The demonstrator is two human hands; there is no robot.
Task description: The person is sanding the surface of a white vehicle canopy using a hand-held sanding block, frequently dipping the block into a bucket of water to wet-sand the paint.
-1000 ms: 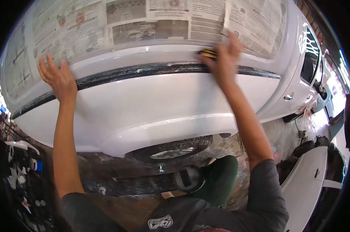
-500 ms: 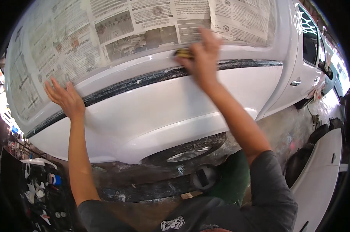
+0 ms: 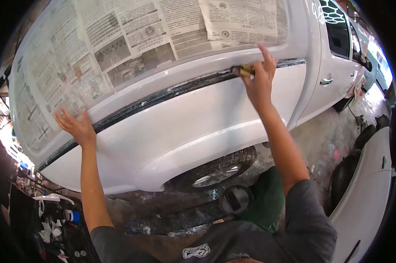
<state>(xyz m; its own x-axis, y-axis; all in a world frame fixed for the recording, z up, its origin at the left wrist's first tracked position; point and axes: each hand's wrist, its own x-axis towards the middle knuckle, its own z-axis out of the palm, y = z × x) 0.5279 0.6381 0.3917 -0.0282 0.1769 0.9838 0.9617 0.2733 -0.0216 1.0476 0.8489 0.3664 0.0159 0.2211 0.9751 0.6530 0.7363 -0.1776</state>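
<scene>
Pinched between thumb and fingers of the right hand (image 3: 260, 85), the yellow-and-dark block (image 3: 247, 70) has shifted toward three o'clock in the last half second, dropping onto the line of the black strip (image 3: 141, 104), so the working spot lies nearer that end; the left hand (image 3: 79, 130), fingers spread, rests at eight o'clock, newspaper (image 3: 139, 28) at ten, wheel (image 3: 217, 175) at six
</scene>
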